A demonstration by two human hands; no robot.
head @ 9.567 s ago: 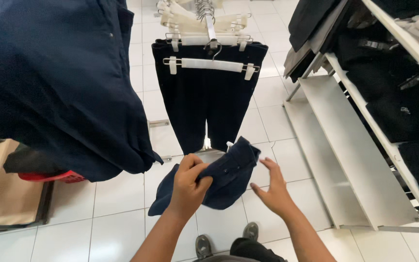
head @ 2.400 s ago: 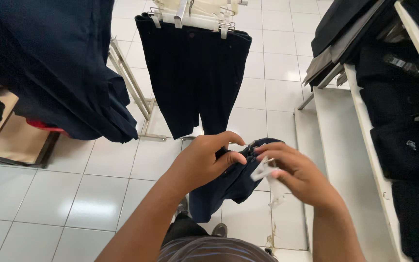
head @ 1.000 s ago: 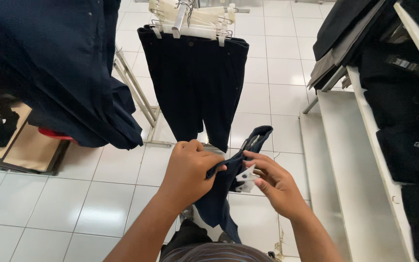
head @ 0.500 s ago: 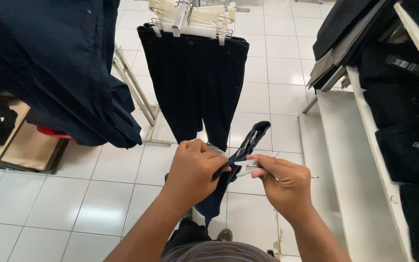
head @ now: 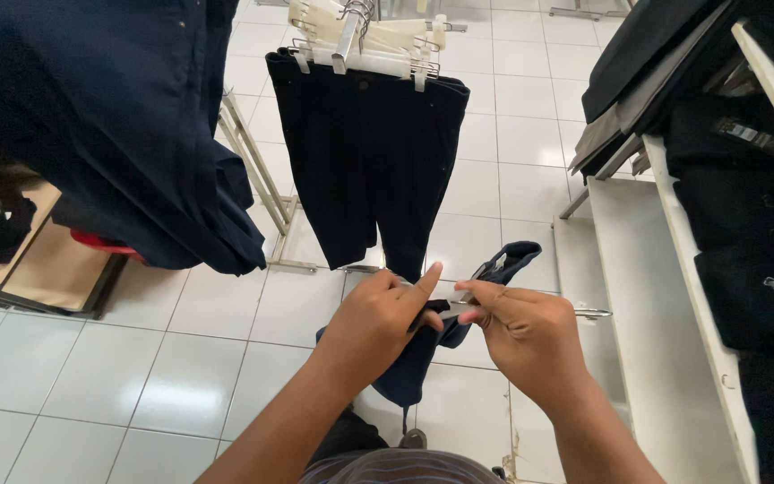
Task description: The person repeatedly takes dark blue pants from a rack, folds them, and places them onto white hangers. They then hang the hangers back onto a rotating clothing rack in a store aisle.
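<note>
While both hands are pinching the navy garment (head: 423,358), the left hand (head: 378,323) and the right hand (head: 521,336) are keeping it taut, at 6 o'clock from the hanging shorts (head: 369,170).

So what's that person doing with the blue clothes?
A person is standing in a clothes shop, looking down at their own hands. The left hand and the right hand are both pinching a small dark blue garment that dangles between them above the white tiled floor. A thin metal piece, perhaps a hanger part, pokes out past the right hand. Just beyond, dark shorts hang from a white clip hanger on a rack, and folded dark clothes sit on shelves to the right.
</note>
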